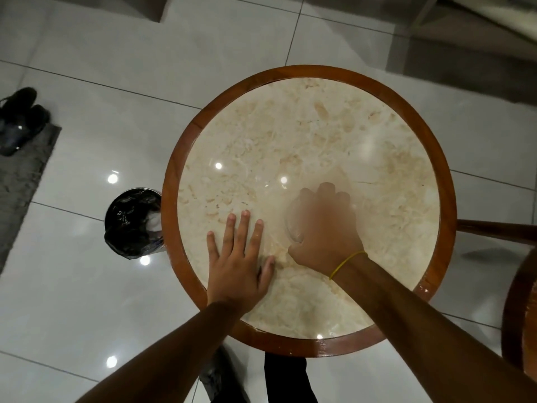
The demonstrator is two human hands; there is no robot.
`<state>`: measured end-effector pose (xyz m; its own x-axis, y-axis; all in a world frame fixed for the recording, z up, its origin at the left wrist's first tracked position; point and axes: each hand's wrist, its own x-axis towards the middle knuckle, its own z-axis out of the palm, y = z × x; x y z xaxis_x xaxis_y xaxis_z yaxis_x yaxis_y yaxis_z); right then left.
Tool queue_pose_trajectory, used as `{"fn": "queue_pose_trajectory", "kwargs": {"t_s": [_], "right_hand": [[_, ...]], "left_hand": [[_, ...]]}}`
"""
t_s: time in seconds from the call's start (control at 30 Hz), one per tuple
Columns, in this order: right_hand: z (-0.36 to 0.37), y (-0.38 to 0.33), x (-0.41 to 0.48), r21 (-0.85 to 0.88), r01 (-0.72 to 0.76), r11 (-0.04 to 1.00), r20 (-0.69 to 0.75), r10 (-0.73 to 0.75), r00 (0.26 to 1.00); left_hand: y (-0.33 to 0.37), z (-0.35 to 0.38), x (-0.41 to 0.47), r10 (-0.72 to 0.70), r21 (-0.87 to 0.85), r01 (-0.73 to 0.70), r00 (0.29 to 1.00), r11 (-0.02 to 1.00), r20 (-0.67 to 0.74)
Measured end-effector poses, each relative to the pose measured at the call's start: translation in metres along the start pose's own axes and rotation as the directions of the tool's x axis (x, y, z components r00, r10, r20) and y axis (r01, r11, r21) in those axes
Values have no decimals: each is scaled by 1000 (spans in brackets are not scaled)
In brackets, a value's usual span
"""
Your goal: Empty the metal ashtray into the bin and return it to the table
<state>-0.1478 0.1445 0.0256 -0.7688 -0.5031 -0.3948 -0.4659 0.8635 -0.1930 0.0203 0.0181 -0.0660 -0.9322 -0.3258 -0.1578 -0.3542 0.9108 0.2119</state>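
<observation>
The round marble table (290, 135) with a brown wooden rim fills the middle of the view. My left hand (238, 266) lies flat on it with fingers spread, holding nothing. My right hand (325, 228), a yellow band on its wrist, is blurred by motion and curled over a shiny rounded object on the tabletop. That object looks like the metal ashtray (293, 225); only its left edge shows beside my fingers, and its inside is hidden. The bin (130, 225), lined with a black bag, stands on the floor against the table's left side.
Glossy white floor tiles surround the table. A pair of dark shoes (20, 117) sits on a grey mat (23, 181) at the far left. A wooden chair (520, 315) stands close to the table's right side.
</observation>
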Motion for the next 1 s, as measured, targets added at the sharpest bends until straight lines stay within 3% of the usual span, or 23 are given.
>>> {"fn": "queue_pose_trajectory", "kwargs": {"t_s": [0.6,0.77,0.9,1.0], "right_hand": [[9,7,1,126,5,992,27,-9,1000],[8,10,-3,100,18,995,33,-21,999],[-1,5,-6,91,-82,992,-52,87,995],[-22,2,-11,89,-87,992,-200,103,974]], "left_hand": [[-1,3,-2,21,-10,-21,1000,1000,-15],[1,-1,-2,17,19,-17,999,1000,38],[2,-15,-1,12,20,-14,997,1000,77],[10,-50,19,93,11,-93,996,996,3]]}}
